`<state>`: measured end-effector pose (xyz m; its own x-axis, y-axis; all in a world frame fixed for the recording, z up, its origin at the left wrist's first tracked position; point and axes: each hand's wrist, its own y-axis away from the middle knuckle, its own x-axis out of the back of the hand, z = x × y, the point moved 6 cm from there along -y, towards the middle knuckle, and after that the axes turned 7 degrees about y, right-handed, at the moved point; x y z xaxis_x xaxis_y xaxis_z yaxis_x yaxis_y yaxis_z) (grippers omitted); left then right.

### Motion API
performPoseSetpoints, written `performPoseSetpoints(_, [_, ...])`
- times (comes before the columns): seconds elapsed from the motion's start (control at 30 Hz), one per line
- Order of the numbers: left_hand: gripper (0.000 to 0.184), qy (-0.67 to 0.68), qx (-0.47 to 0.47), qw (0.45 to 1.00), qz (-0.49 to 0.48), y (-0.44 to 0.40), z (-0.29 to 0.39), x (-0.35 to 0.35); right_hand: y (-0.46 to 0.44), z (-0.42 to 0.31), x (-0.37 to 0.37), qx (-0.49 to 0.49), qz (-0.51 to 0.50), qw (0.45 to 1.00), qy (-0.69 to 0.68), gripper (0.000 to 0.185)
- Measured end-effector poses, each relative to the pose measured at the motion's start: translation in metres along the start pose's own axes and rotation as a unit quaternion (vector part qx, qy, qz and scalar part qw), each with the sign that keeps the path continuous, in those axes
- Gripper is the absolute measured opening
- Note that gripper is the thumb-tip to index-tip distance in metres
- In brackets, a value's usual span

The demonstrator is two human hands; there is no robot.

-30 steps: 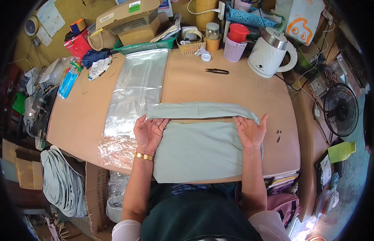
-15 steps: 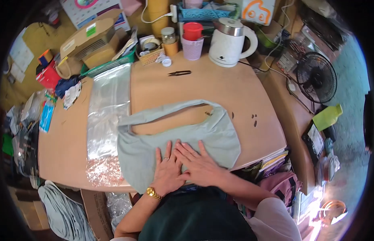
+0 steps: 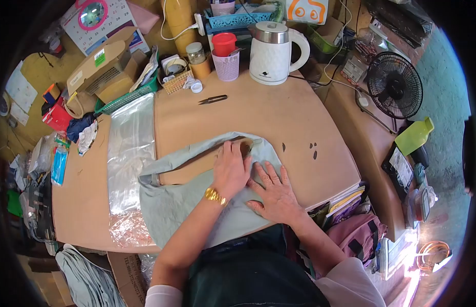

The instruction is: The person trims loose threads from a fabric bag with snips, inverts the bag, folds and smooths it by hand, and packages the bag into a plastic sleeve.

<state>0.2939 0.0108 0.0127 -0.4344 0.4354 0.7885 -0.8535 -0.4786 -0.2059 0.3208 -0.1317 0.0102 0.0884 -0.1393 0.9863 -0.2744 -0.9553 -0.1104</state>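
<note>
A pale grey-green cloth shoulder bag point(image 3: 189, 204) lies flat before me, its strap looped away from me. My left hand point(image 3: 231, 169), with a gold watch at the wrist, is at the bag's opening near the right end of the strap. Its fingers are bent together over the cloth edge there; the fingertips are partly hidden. Flat on the bag's right part rests my right hand point(image 3: 274, 194), fingers spread, holding nothing. Under the bag's left side is a stack of clear plastic sheets or bags point(image 3: 130, 153).
Thread snips point(image 3: 213, 100) lie beyond the bag. Farther back stand a white kettle point(image 3: 270, 56), a lilac cup point(image 3: 226, 66) and a green basket point(image 3: 128, 97). Small dark pieces point(image 3: 313, 150) lie at right. A black fan point(image 3: 395, 84) stands on the side bench.
My left hand has moved up and right from the bag's middle to the strap end. The right hand has slid right, and the bag's right side is pulled inward. The view has shifted slightly.
</note>
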Motion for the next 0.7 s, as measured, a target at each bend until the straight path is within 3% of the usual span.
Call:
performPoseSetpoints(0.07, [0.037,-0.059,-0.006,0.99,0.129,-0.021,0.004,-0.001,-0.001,0.001,0.0,0.001,-0.012,1.0,0.013,0.063])
performPoseSetpoints(0.17, [0.041,0.056,0.047,0.995,0.064,-0.047,-0.006,-0.02,0.0,0.001,-0.002,0.003,-0.021,1.0,-0.006,0.061])
performPoseSetpoints(0.3, [0.035,0.086,0.063,0.983,0.151,-0.055,-0.014,-0.013,0.0,0.002,0.0,0.006,0.004,1.0,-0.022,0.06])
performPoseSetpoints(0.37, [0.033,0.116,0.081,0.981,0.135,-0.056,-0.023,-0.004,0.0,0.002,0.001,0.007,0.004,1.0,-0.028,0.059])
performPoseSetpoints(0.47, [0.024,0.038,0.073,0.992,0.092,-0.041,0.023,0.037,-0.001,0.003,0.005,0.001,0.007,0.999,-0.048,0.06])
performPoseSetpoints(0.5, [0.024,0.036,0.073,0.993,0.088,-0.034,0.027,0.031,-0.003,0.003,0.004,0.0,-0.034,0.999,-0.036,0.06])
performPoseSetpoints(0.57, [0.013,0.057,-0.105,0.991,-0.053,-0.017,0.057,0.003,-0.002,0.005,-0.002,0.0,-0.079,0.997,-0.024,0.061])
performPoseSetpoints(0.63, [0.017,0.06,-0.112,0.985,-0.115,-0.01,0.04,-0.027,0.0,0.006,-0.006,-0.006,-0.058,0.997,-0.041,0.065])
performPoseSetpoints(0.7, [0.042,0.07,-0.122,0.986,-0.085,-0.008,0.034,-0.03,0.008,0.005,-0.009,-0.013,-0.037,0.998,-0.05,0.066])
